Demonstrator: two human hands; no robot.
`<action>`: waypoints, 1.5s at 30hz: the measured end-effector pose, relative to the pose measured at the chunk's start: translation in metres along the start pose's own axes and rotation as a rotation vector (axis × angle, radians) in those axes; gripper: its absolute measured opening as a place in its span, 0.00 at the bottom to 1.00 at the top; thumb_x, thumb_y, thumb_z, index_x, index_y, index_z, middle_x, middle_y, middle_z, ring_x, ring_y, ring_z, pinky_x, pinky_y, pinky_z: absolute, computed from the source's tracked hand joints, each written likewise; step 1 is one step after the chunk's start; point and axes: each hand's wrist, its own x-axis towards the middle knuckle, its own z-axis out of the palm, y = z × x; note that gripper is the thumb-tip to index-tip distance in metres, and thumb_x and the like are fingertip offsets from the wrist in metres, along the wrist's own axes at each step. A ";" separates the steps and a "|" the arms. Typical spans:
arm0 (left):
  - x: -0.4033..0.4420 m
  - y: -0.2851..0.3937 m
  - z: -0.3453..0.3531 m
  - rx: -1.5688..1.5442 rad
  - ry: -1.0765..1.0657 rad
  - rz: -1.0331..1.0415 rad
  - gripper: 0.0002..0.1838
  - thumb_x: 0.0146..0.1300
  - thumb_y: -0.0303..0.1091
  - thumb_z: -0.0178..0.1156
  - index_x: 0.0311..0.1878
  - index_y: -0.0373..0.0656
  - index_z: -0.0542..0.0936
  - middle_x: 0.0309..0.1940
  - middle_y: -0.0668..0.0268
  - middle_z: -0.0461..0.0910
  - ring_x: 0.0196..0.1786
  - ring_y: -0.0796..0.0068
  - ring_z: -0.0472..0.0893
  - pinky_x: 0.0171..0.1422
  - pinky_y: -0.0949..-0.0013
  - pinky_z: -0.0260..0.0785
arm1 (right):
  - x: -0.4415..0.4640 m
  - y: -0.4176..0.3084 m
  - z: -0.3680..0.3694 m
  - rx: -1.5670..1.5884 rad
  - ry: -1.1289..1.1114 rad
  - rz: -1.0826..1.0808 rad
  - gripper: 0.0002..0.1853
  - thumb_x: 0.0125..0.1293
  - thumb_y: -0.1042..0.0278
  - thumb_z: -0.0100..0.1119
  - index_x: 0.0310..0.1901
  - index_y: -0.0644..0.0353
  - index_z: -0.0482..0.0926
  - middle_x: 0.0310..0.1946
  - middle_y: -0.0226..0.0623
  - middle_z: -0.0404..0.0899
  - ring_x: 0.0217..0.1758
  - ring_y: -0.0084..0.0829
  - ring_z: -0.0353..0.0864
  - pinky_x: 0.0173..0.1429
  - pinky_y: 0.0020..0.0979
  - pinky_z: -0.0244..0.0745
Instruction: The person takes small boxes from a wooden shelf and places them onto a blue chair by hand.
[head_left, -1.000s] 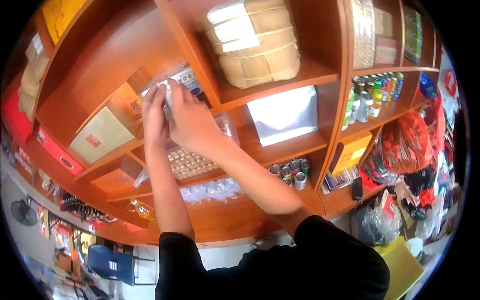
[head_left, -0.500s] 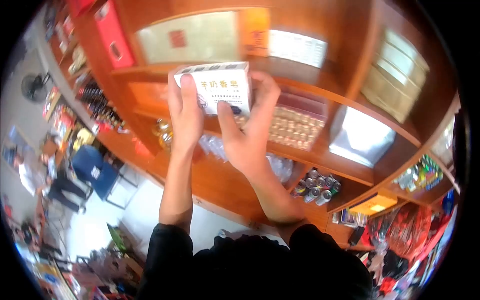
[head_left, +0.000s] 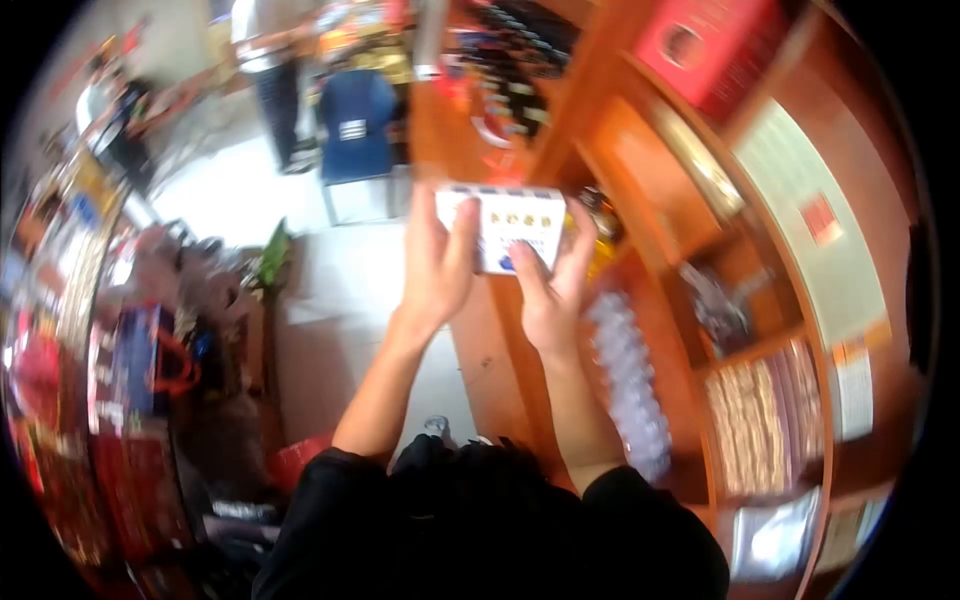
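Observation:
Between my two hands is a white soap box (head_left: 522, 222) with gold Chinese characters and a dark blue mark on its front. My left hand (head_left: 440, 255) grips its left end, thumb across the front face. At the right end my right hand (head_left: 555, 290) holds it, the thumb pressing the lower front and the fingers round the side. The box is held up over the edge of a wooden counter, its printed face towards me. Motion blurs the smaller print.
Wooden shelves (head_left: 670, 330) rise on the right, with a red box (head_left: 710, 50) above and clear plastic-wrapped items (head_left: 630, 390) below. A blue chair (head_left: 358, 125) stands ahead. Two people are further back. Bags and boxes crowd the left side of the pale floor (head_left: 330, 300).
My view has turned left, from facing the shelves to looking along the aisle. The soap box stays in both hands, with much the same grip.

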 end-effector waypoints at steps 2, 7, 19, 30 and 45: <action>-0.018 -0.012 -0.030 0.121 0.027 -0.192 0.14 0.68 0.33 0.50 0.51 0.34 0.64 0.25 0.63 0.76 0.24 0.76 0.76 0.27 0.70 0.69 | -0.017 0.029 0.014 0.093 -0.053 0.179 0.30 0.63 0.80 0.52 0.63 0.63 0.51 0.53 0.42 0.68 0.54 0.31 0.71 0.58 0.31 0.68; -0.085 -0.080 -0.094 0.213 0.190 -0.357 0.31 0.66 0.32 0.52 0.66 0.36 0.49 0.40 0.49 0.76 0.31 0.68 0.79 0.32 0.68 0.73 | -0.070 0.119 0.038 0.259 -0.202 0.658 0.26 0.63 0.76 0.53 0.61 0.62 0.58 0.52 0.38 0.70 0.53 0.27 0.72 0.58 0.29 0.68; -0.156 -0.174 -0.124 0.315 0.346 -0.749 0.33 0.64 0.24 0.51 0.69 0.33 0.48 0.48 0.53 0.72 0.36 0.73 0.77 0.37 0.73 0.72 | -0.154 0.230 0.015 0.239 -0.411 1.190 0.29 0.62 0.74 0.56 0.61 0.59 0.53 0.44 0.41 0.74 0.38 0.27 0.78 0.35 0.26 0.75; -0.029 -0.270 -0.107 0.400 -0.120 -0.642 0.50 0.49 0.17 0.55 0.71 0.35 0.36 0.59 0.45 0.63 0.55 0.57 0.73 0.55 0.66 0.70 | -0.064 0.318 -0.039 0.102 -0.390 1.163 0.32 0.62 0.74 0.53 0.64 0.61 0.47 0.41 0.41 0.74 0.28 0.25 0.76 0.29 0.24 0.74; 0.035 -0.285 -0.343 0.539 0.200 -0.681 0.39 0.52 0.29 0.67 0.64 0.35 0.56 0.47 0.45 0.78 0.42 0.59 0.82 0.46 0.64 0.74 | 0.010 0.430 0.213 -0.142 -0.842 1.148 0.33 0.62 0.70 0.55 0.63 0.63 0.47 0.42 0.46 0.73 0.27 0.27 0.77 0.31 0.27 0.76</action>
